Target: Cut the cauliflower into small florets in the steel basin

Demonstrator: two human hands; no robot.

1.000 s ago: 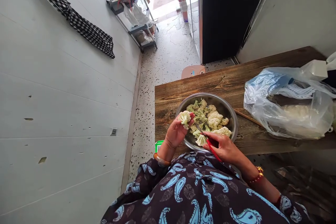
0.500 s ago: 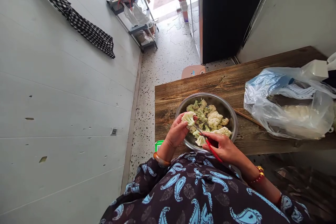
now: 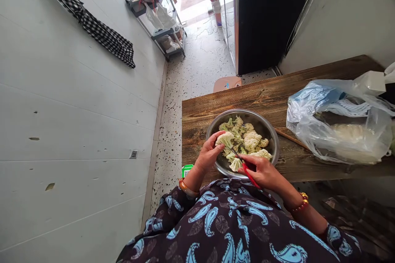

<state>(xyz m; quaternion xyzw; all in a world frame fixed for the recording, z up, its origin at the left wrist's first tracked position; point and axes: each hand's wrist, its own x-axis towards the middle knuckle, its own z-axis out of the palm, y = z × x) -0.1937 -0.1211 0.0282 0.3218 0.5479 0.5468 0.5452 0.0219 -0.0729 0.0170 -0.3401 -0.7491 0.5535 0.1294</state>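
Note:
Over the left part of a steel bowl [image 3: 275, 139], my left hand [image 3: 209, 154] is closed on a pale cauliflower floret [image 3: 225, 139], its stem pointing toward the scissors. My right hand [image 3: 262, 171] grips red-handled scissors [image 3: 251, 176] at the bowl's near rim. Their metal blades reach up and left to the floret's stem; whether they are parted is too small to tell. Beneath both hands, the bowl holds several cut cauliflower pieces [image 3: 252, 140], some lying stem up.
The bowl stands on a dark wooden table [image 3: 200, 115]. To the right lies a clear plastic bag [image 3: 311, 131] with pale contents, and a thin wooden stick [image 3: 291, 138] lies between. A green card [image 3: 187, 170] sits at the left edge. Beyond are a pink stool [image 3: 227, 84] and a shelf cart [image 3: 168, 33].
My left hand has shifted slightly to the right and turned the floret, so more of its top faces up. The right hand with the scissors has barely moved.

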